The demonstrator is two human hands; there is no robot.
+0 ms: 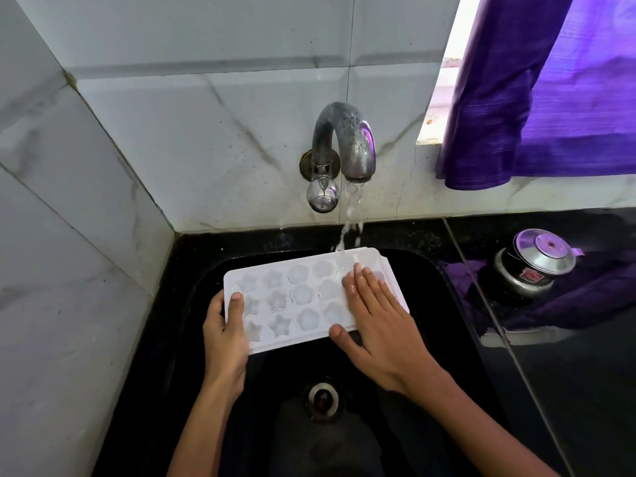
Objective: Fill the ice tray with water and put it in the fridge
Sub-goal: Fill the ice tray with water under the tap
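A white ice tray (296, 297) with star and flower moulds is held over the black sink (430, 339). Water runs from the metal tap (344, 142) onto the tray's far right corner. My left hand (225, 333) grips the tray's left end, thumb on top and fingers under it. My right hand (375, 315) lies flat on the tray's right part, its fingers straight and wet, its thumb at the near edge. The moulds under that hand are hidden.
The sink drain (322, 397) lies below the tray. A small steel pot with a lid (533, 266) stands on the black counter (585, 373) at the right. A purple curtain (550, 91) hangs at the upper right. Grey tiled walls (86, 201) close the left and back.
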